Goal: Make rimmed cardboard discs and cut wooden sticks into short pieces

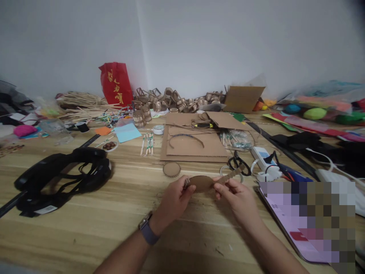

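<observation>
Between my hands, above the wooden table, is a round cardboard disc. My left hand pinches its left edge, where a short bit of cardboard strip also shows at the fingers. With thumb and fingers closed, my right hand grips a narrow cardboard strip at the disc's right edge; its free end sticks out up and to the right. A second cardboard round with a raised rim lies just beyond my left hand. Farther back, a curved strip rests on flat cardboard sheets.
A black head strap lies left, a tablet right. Behind the tablet are a blue glue gun, a white power strip and rings of tape. A yellow-black cutter lies on cardboard; small stick-built baskets pile by the wall.
</observation>
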Motion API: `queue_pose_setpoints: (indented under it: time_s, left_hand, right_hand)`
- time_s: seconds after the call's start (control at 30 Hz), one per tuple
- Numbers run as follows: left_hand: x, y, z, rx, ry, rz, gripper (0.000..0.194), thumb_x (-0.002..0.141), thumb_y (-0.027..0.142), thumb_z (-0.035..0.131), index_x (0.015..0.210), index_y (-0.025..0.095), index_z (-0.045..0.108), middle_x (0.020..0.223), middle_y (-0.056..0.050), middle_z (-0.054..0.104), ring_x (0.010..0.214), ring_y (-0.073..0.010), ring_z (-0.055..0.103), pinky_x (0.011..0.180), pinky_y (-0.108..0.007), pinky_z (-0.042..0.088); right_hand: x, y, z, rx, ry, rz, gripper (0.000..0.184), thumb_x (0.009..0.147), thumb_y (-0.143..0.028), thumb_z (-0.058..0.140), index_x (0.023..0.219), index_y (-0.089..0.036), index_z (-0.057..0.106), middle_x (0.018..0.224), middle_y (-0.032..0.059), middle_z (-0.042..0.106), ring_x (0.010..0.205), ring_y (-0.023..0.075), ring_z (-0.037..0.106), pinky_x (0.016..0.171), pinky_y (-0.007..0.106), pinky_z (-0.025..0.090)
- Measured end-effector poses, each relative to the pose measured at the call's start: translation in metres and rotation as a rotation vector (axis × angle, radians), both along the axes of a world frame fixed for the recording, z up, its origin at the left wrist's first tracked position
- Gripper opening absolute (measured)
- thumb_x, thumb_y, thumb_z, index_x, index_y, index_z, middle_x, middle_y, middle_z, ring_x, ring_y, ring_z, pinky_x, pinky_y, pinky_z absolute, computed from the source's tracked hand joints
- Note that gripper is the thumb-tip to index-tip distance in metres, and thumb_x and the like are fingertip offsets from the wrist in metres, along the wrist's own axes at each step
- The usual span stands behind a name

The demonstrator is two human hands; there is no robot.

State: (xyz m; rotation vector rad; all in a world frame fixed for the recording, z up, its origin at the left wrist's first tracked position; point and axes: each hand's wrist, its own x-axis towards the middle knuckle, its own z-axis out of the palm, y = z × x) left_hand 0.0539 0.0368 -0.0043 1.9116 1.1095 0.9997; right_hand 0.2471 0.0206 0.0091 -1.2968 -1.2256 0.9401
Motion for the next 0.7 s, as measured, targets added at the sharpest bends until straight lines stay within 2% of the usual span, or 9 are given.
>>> queue_pose_setpoints:
  time_s: [0.1,0.2,0.43,0.57,0.63,0.7]
  left_hand:
    - [-0.001,0.002,-0.002,0.013,0.068,-0.004,0.026,0.092,0.04,0.045,0.082,0.018,0.053,0.069,0.001,0.056,0.064,-0.0149,0.049,0.059,-0.025,0.031]
    - [-0.002,0.003,-0.002,0.021,0.111,-0.017,0.026,0.092,0.039,0.044,0.077,0.019,0.049,0.067,0.002,0.052,0.062,-0.0143,0.046,0.057,-0.025,0.028]
    - [-0.005,0.006,0.0,0.015,0.181,-0.091,0.019,0.092,0.034,0.043,0.081,0.019,0.048,0.071,0.001,0.053,0.066,-0.0155,0.046,0.061,-0.026,0.03]
    - [-0.006,0.008,0.0,0.01,0.22,-0.097,0.017,0.091,0.03,0.042,0.079,0.019,0.047,0.074,0.0,0.054,0.069,-0.0166,0.047,0.063,-0.027,0.032]
    - [-0.006,0.006,0.001,-0.017,0.197,-0.088,0.015,0.092,0.03,0.042,0.084,0.019,0.049,0.077,-0.001,0.054,0.072,-0.0168,0.048,0.066,-0.027,0.034]
    - [-0.006,0.004,0.003,-0.105,0.122,-0.115,0.02,0.092,0.036,0.044,0.098,0.018,0.05,0.08,-0.001,0.056,0.073,-0.0162,0.05,0.066,-0.027,0.037]
  right_hand:
    - [0.001,0.001,-0.002,-0.004,-0.062,0.022,0.033,0.064,-0.052,0.071,0.062,-0.021,0.061,0.052,-0.0012,0.057,0.049,0.0142,0.051,0.049,0.026,0.042]
    - [0.003,0.001,-0.004,0.02,-0.148,0.038,0.03,0.067,-0.05,0.067,0.061,-0.021,0.06,0.054,-0.0016,0.056,0.05,0.0145,0.049,0.049,0.026,0.041]
    - [0.01,0.004,-0.007,0.199,-0.476,0.135,0.029,0.08,-0.043,0.059,0.06,-0.022,0.057,0.057,-0.0019,0.051,0.055,0.0149,0.048,0.053,0.026,0.039]
    - [0.01,0.006,-0.013,0.273,-0.552,0.186,0.032,0.085,-0.041,0.055,0.059,-0.022,0.053,0.057,-0.0022,0.048,0.055,0.0144,0.047,0.052,0.024,0.038]
    - [0.009,0.007,-0.017,0.283,-0.556,0.186,0.032,0.085,-0.039,0.054,0.059,-0.022,0.051,0.057,-0.0025,0.047,0.055,0.0141,0.046,0.052,0.024,0.038]
    - [0.009,0.008,-0.022,0.281,-0.559,0.177,0.031,0.086,-0.037,0.054,0.059,-0.022,0.051,0.058,-0.0024,0.048,0.056,0.0142,0.048,0.053,0.024,0.038]
